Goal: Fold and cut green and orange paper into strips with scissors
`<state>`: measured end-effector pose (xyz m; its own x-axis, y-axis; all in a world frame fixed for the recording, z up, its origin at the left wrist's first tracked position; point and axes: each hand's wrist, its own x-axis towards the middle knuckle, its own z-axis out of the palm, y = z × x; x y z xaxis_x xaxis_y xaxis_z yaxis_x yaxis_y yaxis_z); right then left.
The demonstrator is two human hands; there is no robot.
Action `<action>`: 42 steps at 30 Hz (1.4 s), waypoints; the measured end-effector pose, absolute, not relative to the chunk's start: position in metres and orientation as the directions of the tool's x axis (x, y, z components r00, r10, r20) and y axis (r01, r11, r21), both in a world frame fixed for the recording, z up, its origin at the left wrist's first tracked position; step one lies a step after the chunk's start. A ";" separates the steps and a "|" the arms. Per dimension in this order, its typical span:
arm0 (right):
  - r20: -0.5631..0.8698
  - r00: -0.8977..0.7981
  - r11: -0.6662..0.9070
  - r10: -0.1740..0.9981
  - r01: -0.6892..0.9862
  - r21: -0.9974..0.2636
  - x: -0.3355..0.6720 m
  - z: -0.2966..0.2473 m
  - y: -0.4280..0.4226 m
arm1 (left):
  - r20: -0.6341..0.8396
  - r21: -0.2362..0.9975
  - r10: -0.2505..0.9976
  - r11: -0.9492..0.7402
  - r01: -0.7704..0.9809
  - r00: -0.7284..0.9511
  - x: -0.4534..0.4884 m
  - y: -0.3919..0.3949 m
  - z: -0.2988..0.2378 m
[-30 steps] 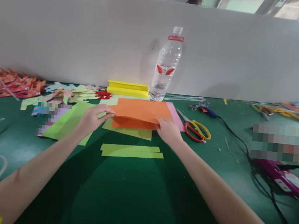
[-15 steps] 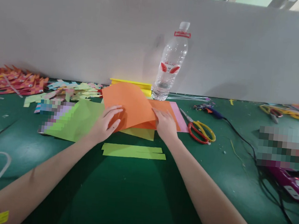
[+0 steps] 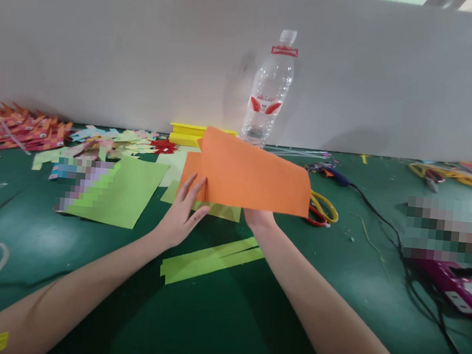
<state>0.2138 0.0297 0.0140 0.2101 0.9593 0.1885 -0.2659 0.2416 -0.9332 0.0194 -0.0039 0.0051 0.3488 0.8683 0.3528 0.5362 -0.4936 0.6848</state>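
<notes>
A grey wall point(image 3: 148, 51) is standing behind the green table point(image 3: 204, 330). The orange sheet point(image 3: 256, 179) is tilting up over the middle of the table, its right end partly covering the scissors point(image 3: 325, 205). The green sheet point(image 3: 134, 189) is lying flat to its left. The bottle point(image 3: 272, 80) is standing behind, against the wall, its base partly hidden by the orange sheet.

The right hand point(image 3: 259, 218) is reaching beneath the orange sheet; its fingers are hidden, so whether they are gripping cannot be told. The left hand point(image 3: 180, 216) is spreading its fingers, open, at the sheet's left edge, not visibly gripping anything.

As for progress, the orange sheet is standing clear of a lower sheet point(image 3: 191, 164), also orange, and is showing no cut. The strips point(image 3: 206, 263) are lying slanted in front, already separate pieces, while the green sheet is looking whole where it shows.

The bottle is carrying a label point(image 3: 264, 106) with red shapes and small print, too small for reading. The pixelated patches at left and right are giving no legible writing.
</notes>
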 end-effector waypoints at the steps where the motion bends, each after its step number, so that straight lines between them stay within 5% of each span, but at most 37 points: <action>1: 0.159 0.216 0.220 0.963 -0.297 -0.929 0.209 0.014 0.028 | 0.333 0.709 0.879 -0.472 0.523 0.342 0.020 -0.004 0.004; 10: -0.034 0.084 0.012 0.996 -0.494 -0.869 0.194 0.005 0.030 | 0.378 0.734 0.901 -0.431 0.525 0.211 0.013 0.003 0.000; 15: -0.025 0.029 -0.005 0.999 -0.552 -0.834 0.198 0.002 0.034 | 0.249 0.733 0.951 -0.307 0.606 0.181 0.013 0.005 0.000; 23: -0.093 0.000 -0.068 0.996 -0.677 -0.733 0.200 0.008 0.035 | 0.327 0.510 0.929 -0.327 0.796 0.172 0.009 0.009 -0.003; 28: -0.053 0.034 -0.019 0.998 -0.650 -0.759 0.200 0.010 0.033 | 0.279 0.486 0.933 -0.341 0.805 0.227 0.009 0.008 -0.002; 33: 0.013 0.020 0.022 1.000 -0.536 -0.844 0.202 0.004 0.027 | 0.276 0.627 0.934 -0.352 0.695 0.225 0.009 0.006 0.000; 38: 0.137 0.030 0.137 0.990 -0.432 -0.892 0.207 0.001 0.024 | 0.294 0.894 0.950 -0.311 0.323 0.102 0.009 0.004 0.000; 42: 0.238 -0.041 0.203 0.970 -0.401 -0.893 0.213 0.006 0.026 | 0.282 0.952 0.958 -0.285 0.109 0.048 0.003 0.008 -0.006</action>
